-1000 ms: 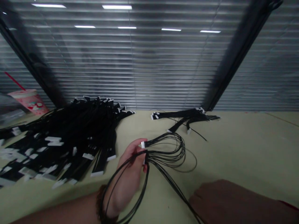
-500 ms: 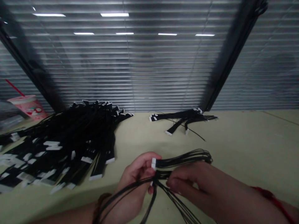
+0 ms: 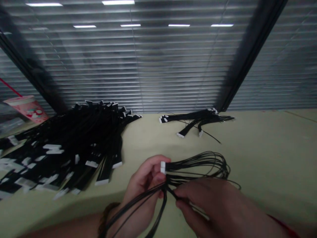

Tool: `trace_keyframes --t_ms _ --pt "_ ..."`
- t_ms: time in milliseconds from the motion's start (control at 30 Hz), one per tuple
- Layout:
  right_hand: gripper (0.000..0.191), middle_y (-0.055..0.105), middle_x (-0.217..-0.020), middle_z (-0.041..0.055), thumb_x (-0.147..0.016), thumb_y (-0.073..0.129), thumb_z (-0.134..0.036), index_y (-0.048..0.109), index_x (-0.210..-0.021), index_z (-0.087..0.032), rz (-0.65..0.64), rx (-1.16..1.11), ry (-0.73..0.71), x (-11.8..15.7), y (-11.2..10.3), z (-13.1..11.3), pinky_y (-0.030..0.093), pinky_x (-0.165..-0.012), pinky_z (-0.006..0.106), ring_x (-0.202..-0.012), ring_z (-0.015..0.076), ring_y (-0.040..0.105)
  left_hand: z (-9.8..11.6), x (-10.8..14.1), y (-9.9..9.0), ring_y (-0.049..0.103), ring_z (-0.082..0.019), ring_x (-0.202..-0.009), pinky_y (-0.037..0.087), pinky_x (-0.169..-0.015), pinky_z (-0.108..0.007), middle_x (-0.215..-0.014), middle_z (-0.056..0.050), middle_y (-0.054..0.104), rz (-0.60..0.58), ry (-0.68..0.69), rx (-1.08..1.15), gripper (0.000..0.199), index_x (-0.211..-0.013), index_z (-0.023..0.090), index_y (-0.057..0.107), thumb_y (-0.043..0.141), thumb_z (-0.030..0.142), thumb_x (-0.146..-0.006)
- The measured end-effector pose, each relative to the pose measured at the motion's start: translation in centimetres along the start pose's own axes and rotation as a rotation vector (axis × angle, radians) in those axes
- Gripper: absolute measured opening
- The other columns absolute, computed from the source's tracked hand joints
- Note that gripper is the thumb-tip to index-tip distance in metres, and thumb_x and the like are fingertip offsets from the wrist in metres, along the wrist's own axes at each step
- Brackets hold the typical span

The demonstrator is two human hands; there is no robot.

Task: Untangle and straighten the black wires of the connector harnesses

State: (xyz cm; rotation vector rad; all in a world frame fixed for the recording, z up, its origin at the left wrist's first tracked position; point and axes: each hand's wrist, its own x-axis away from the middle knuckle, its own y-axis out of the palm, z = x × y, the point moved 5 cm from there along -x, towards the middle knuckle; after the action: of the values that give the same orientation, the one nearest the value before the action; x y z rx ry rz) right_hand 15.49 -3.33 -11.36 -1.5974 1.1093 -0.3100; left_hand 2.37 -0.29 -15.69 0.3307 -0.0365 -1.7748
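My left hand (image 3: pixel 146 195) is closed around a black wire harness (image 3: pixel 195 164), with its white connectors (image 3: pixel 162 167) showing between thumb and fingers. Wires loop out to the right of the connectors and bend back, while other strands trail down toward the bottom edge. Over the lower strands lies my right hand (image 3: pixel 210 205), thumb and forefinger pinched on a bunch of wires just right of the left thumb. Its other fingers are hidden beneath the hand.
A large heap of black cables (image 3: pixel 86 138) with white connectors covers the left of the table (image 3: pixel 267 158). A smaller cable bunch (image 3: pixel 190 115) lies at the back. Behind it stand window blinds (image 3: pixel 158 72). A pink cup (image 3: pixel 29 107) with a straw is far left.
My right hand has shifted slightly down and gathered the loose strands into its pinch. The looped wires on the right have spread wider. The view has tilted a little downward.
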Motion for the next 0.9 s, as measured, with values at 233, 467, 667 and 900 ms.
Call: trace_keyframes --t_ms 233,467,667,900 --pt "0.025 0.063 -0.072 0.0028 -0.076 0.04 0.0 0.055 -0.087 -0.017 0.062 0.267 -0.295 0.9 1.6 -1.5 0.05 -0.054 0.025 -0.059 0.016 0.06 -0.1 -0.5 -0.1 0.053 -0.007 -0.068 0.043 -0.061 -0.012 -0.081 0.002 0.061 0.029 0.037 0.058 0.013 -0.098 0.027 0.064 0.058 0.024 -0.088" --pt "0.017 0.068 -0.09 -0.0017 -0.083 0.049 -0.013 0.058 -0.091 -0.024 0.099 0.132 -0.09 0.4 0.2 -0.9 0.051 -0.065 0.027 -0.075 0.0169 0.064 0.7 -0.4 0.5 0.047 -0.007 -0.06 0.04 -0.054 -0.012 -0.069 0.002 0.055 -0.097 -0.001 0.124 0.007 -0.088 0.023 0.067 0.065 0.027 -0.082" --pt "0.016 0.067 -0.098 -0.0023 -0.085 0.053 -0.021 0.064 -0.094 -0.028 -0.058 -0.018 0.112 0.1 0.3 0.1 0.047 -0.078 0.031 -0.088 0.0197 0.063 1.3 -0.1 1.0 0.046 -0.008 -0.062 0.04 -0.055 -0.013 -0.069 0.002 0.053 -0.142 0.017 0.163 0.01 -0.09 0.024 0.067 0.065 0.03 -0.082" --pt "0.022 0.063 -0.073 -0.0047 -0.089 0.046 -0.019 0.057 -0.07 -0.02 -0.158 -0.271 0.268 -0.7 1.0 1.0 0.037 -0.059 0.022 -0.065 0.0097 0.054 0.3 -0.3 0.4 0.041 -0.009 -0.057 0.036 -0.05 -0.014 -0.066 0.003 0.047 -0.082 -0.028 0.091 0.012 -0.094 0.023 0.063 0.062 0.03 -0.084"
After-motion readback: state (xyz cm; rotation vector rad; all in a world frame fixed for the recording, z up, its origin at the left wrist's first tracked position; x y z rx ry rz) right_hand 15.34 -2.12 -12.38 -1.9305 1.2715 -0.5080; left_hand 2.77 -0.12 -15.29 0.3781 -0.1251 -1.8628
